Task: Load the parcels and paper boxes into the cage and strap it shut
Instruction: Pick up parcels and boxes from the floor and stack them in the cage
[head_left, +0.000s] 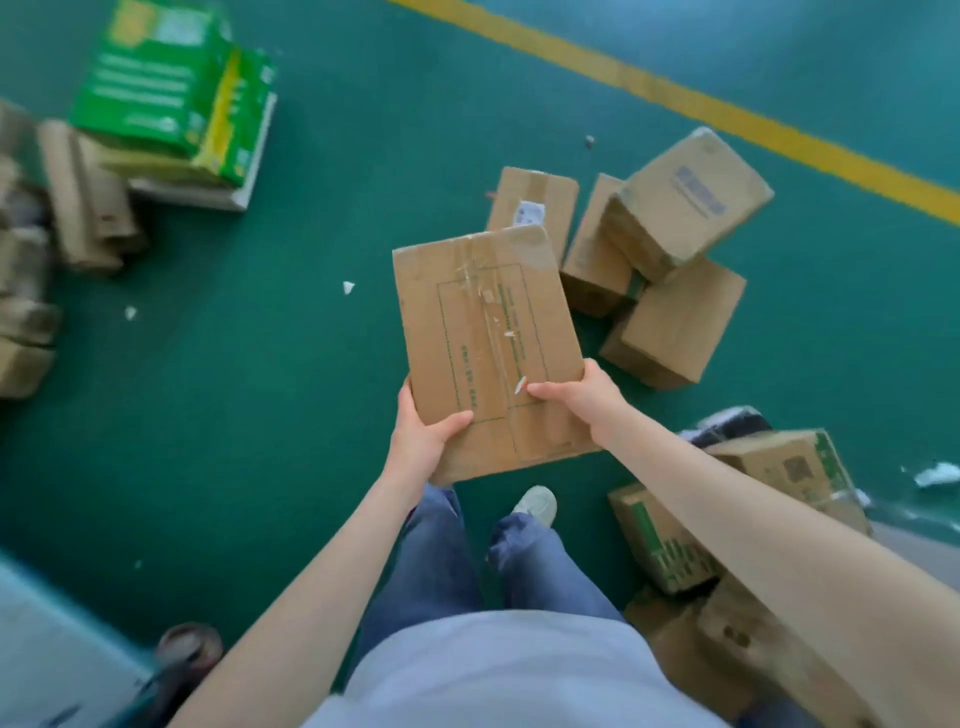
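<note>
I hold a flat brown cardboard parcel (485, 332) with clear tape and green print, lifted above the green floor in front of me. My left hand (423, 434) grips its near left corner, thumb on top. My right hand (582, 397) grips its near right edge, thumb laid across the top face. Several brown parcels (670, 249) lie in a heap on the floor just beyond and to the right. Green and white paper boxes (171, 98) are stacked at the far left. The cage is not in view.
More brown cartons (78, 208) lie along the left edge. Cartons with green print (670, 535) sit by my right leg. A yellow floor line (727, 111) runs across the far right. Paper scraps dot the floor (270, 364). A wheel-like object (189, 649) is at bottom left.
</note>
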